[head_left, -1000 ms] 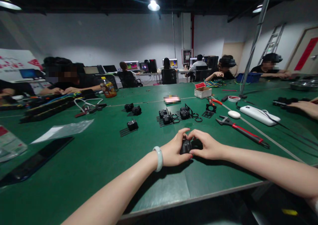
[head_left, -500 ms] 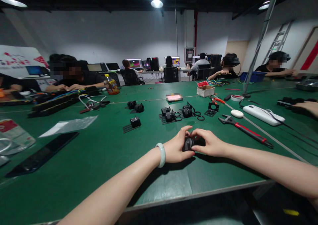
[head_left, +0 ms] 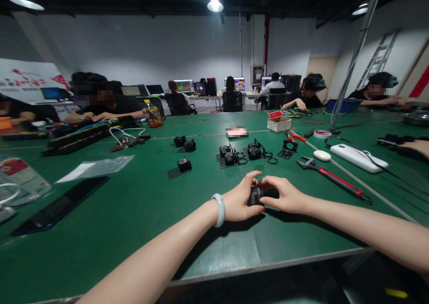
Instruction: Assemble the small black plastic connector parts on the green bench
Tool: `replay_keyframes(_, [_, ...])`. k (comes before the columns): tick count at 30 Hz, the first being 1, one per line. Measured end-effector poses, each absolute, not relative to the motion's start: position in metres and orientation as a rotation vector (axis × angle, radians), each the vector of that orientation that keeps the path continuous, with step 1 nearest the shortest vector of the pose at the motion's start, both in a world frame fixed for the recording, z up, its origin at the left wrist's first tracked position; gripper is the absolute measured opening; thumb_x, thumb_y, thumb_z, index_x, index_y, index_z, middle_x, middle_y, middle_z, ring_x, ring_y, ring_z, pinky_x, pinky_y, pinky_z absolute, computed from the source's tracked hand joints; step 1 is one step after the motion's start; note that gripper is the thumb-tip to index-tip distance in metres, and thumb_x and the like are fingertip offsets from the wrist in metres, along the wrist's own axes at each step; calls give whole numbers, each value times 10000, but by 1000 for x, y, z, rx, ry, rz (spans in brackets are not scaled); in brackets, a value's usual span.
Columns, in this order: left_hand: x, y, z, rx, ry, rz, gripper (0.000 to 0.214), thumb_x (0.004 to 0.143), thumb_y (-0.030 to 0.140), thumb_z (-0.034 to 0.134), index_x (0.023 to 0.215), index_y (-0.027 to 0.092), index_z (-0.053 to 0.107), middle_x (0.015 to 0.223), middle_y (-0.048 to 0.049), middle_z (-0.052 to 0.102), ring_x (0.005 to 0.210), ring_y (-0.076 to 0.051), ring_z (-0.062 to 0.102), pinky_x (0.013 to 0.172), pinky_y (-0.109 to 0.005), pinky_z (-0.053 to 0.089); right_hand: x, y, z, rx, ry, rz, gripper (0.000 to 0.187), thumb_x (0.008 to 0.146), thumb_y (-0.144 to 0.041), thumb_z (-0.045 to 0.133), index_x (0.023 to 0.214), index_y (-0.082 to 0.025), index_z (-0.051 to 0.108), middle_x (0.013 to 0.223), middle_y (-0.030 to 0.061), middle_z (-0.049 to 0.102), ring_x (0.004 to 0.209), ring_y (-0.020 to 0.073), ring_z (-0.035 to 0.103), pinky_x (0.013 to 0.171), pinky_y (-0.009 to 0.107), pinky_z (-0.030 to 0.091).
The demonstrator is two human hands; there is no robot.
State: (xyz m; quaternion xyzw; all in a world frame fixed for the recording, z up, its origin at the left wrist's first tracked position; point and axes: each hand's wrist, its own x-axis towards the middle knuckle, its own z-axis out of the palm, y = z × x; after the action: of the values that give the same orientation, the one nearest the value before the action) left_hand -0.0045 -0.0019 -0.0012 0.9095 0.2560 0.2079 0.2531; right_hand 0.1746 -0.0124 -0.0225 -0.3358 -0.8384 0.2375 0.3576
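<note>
Left of the wrench, the left hand and right hand grip a black part, seemingly a housing, partly hidden; open bench separates the wrench from the near edge.

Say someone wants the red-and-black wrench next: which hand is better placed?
Probably the right hand: the wrench lies nearer it, beyond the right forearm. The left hand is farther away. Both are occupied with the black part.

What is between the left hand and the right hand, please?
A small black part is between the left hand and right hand; the head view shows it.
</note>
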Motion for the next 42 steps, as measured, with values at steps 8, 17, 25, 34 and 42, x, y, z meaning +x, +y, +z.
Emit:
replay_keyframes(8, [-4, -2, -1, 2462, 691, 568, 747, 618, 199, 559, 1200, 166, 93, 1007, -78, 390, 926, -178, 425, 839, -363, 351, 175, -11, -23, -873, -2175, 600, 204, 663, -189, 549, 858, -153, 501, 815, 33, 557, 725, 141, 518, 656, 253, 412])
replay_keyframes(17, [-4, -1, 0, 2466, 668, 570, 744, 623, 197, 558, 1201, 173, 91, 1007, -79, 398, 924, -183, 431, 834, -382, 349, 174, -13, -23, -878, -2206, 500, 203, 660, -179, 537, 853, -155, 478, 796, 32, 527, 701, 136, 490, 634, 252, 400])
replay_keyframes(25, [-4, -1, 0, 2479, 652, 567, 744, 628, 196, 552, 1203, 161, 82, 1025, -89, 393, 940, -188, 421, 836, -378, 349, 176, -17, -18, -781, -2219, 392, 340, 602, -159, 568, 918, -163, 443, 864, 51, 488, 788, 163, 471, 708, 291, 393])
replay_keyframes(34, [-4, -2, 0, 2484, 645, 578, 725, 639, 230, 549, 1200, 145, 97, 1021, -92, 388, 954, -192, 408, 852, -378, 338, 178, -20, -17, -682, -2351, 218, 453, 616, -163, 566, 1036, -158, 396, 1023, 106, 415, 980, 205, 387, 833, 351, 355])
replay_keyframes(42, [-4, -2, 0, 2496, 648, 572, 723, 638, 224, 545, 1200, 155, 95, 1007, -83, 396, 941, -192, 417, 846, -386, 341, 176, -19, -19, -716, -2353, 222, 370, 637, -163, 550, 978, -163, 407, 967, 91, 457, 944, 196, 409, 817, 345, 364])
